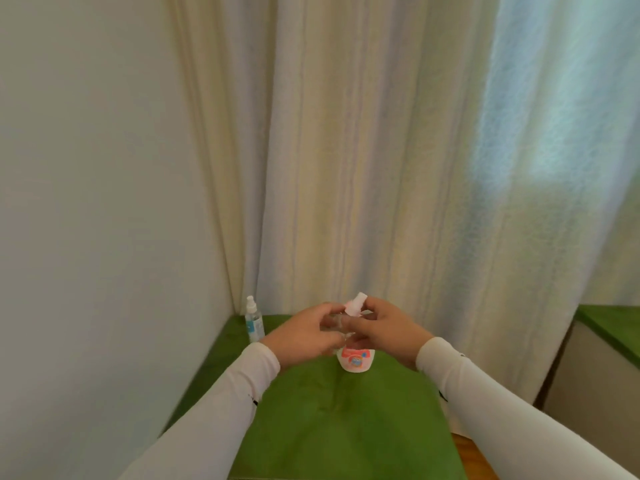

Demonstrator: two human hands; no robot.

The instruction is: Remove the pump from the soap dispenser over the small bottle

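Observation:
My left hand (304, 336) curls round a small clear bottle (335, 323) held above the green table (346, 427). My right hand (382, 329) pinches a pale pink spray cap (355, 304) at the top of that bottle. Just below the hands a white bottle with a red and orange label (356, 362) stands on the table, its upper part hidden by my fingers. Both arms wear white sleeves.
A clear spray bottle with a blue label (254, 320) stands in the back left corner by the white wall (86, 202). Cream curtains (381, 150) hang behind the table. A second green-topped surface (609, 323) lies at the right.

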